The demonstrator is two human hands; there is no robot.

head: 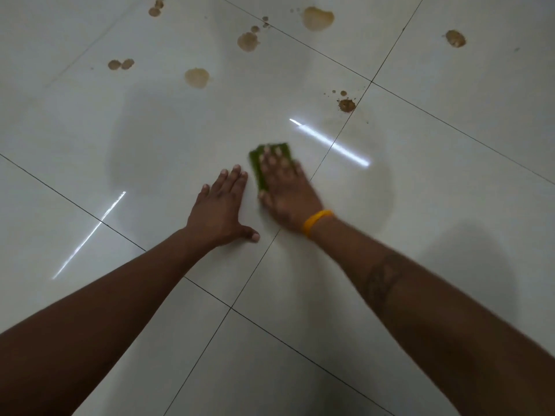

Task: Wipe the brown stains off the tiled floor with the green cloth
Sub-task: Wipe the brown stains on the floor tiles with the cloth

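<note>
My right hand (286,193), with a yellow band at the wrist, lies flat on the green cloth (257,165) and presses it onto the white tiled floor (180,139); the hand is motion-blurred. The cloth shows only past my fingertips and along the hand's left side. My left hand (220,207) rests palm down on the tile just left of it, fingers spread, holding nothing. Brown stains lie farther ahead: a pale blotch (197,77), a pair of spots (120,64), a blotch (248,41), a large one (317,18), a dark gritty one (347,105) and another (455,38).
Dark grout lines (339,136) cross the glossy tiles diagonally. Two bright light reflections streak the floor, one (330,142) right of the cloth, one (90,235) at the left. More small spots (156,7) sit at the top edge.
</note>
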